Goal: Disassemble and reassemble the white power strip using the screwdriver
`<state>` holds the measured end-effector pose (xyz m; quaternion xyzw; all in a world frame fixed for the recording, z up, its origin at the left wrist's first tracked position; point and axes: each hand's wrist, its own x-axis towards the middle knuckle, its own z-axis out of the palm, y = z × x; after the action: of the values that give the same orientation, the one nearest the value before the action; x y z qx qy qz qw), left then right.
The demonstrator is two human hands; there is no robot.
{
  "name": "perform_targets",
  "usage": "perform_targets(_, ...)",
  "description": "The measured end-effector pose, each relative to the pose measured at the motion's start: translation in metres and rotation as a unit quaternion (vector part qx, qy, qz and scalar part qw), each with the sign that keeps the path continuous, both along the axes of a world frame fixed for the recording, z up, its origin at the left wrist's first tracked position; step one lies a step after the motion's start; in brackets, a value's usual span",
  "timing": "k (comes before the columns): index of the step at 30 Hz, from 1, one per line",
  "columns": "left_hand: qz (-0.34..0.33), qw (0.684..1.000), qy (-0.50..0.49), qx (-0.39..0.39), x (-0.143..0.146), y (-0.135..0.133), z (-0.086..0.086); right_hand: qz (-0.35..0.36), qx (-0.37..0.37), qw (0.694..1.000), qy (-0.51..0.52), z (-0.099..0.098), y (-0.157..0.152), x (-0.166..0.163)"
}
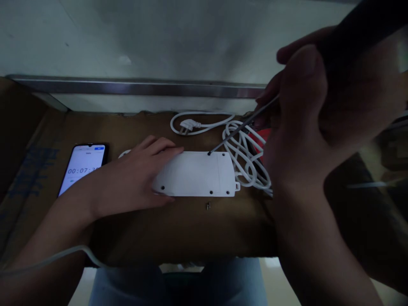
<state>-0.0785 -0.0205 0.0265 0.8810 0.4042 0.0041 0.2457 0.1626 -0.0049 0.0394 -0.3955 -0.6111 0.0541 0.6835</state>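
Observation:
A white power strip (194, 173) lies with its flat back up, dark screw holes along both long edges. My left hand (140, 174) grips its left part, fingers on the far edge and thumb on the near edge. My right hand (306, 97) is closed around the dark handle of a screwdriver (245, 124), held at a slant. The screwdriver's tip sits at a hole on the strip's far edge, right of the middle; whether a screw is in that hole I cannot tell. A few small screws (208, 205) lie just in front of the strip.
The strip's coiled white cord (245, 157) lies at its right, over something red (259, 138). Its plug (188, 125) rests behind the strip. A phone (84, 163) showing a timer lies at the left on the brown cardboard surface (178, 229). A pale wall stands behind.

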Motion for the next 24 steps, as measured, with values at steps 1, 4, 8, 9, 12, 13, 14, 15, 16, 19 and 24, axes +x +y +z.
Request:
perform_targets(1,0.000,1.000,0.002,-0.002,0.000,0.000,0.000,0.008,-0.007,1.000,0.003,0.000,-0.001,0.001)
perform_targets(4,0.008,1.000,0.002,-0.010,0.001,0.000,0.001,0.009,-0.035,0.999,-0.008,0.001,-0.005,0.001)
perform_targets(8,0.010,1.000,-0.005,-0.010,0.001,-0.001,0.000,0.002,-0.107,0.993,-0.052,0.007,-0.015,0.003)
perform_targets(9,0.010,1.000,-0.003,-0.010,0.001,-0.001,-0.001,0.002,-0.123,0.990,-0.061,0.008,-0.017,0.005)
perform_targets(12,0.014,1.000,0.003,-0.006,0.002,-0.002,-0.002,0.033,-0.132,0.988,-0.075,0.009,-0.017,0.013)
perform_targets(13,0.015,1.000,0.006,-0.005,0.003,-0.002,-0.002,0.052,-0.124,0.988,-0.073,0.009,-0.015,0.016)
perform_targets(14,0.015,1.000,0.009,-0.005,0.003,-0.003,-0.002,0.070,-0.115,0.989,-0.066,0.008,-0.013,0.018)
perform_targets(15,0.015,1.000,0.012,-0.006,0.004,-0.003,-0.002,0.081,-0.100,0.990,-0.052,0.008,-0.010,0.020)
perform_targets(16,0.014,1.000,0.016,-0.007,0.004,-0.003,-0.002,0.085,-0.084,0.992,-0.036,0.007,-0.007,0.022)
perform_targets(19,0.010,0.999,0.030,0.001,0.006,-0.003,-0.003,0.076,-0.053,0.995,-0.019,0.007,-0.003,0.021)
perform_targets(24,0.006,0.999,0.048,0.019,0.007,-0.004,-0.006,0.138,-0.107,0.983,-0.052,0.011,-0.015,0.014)
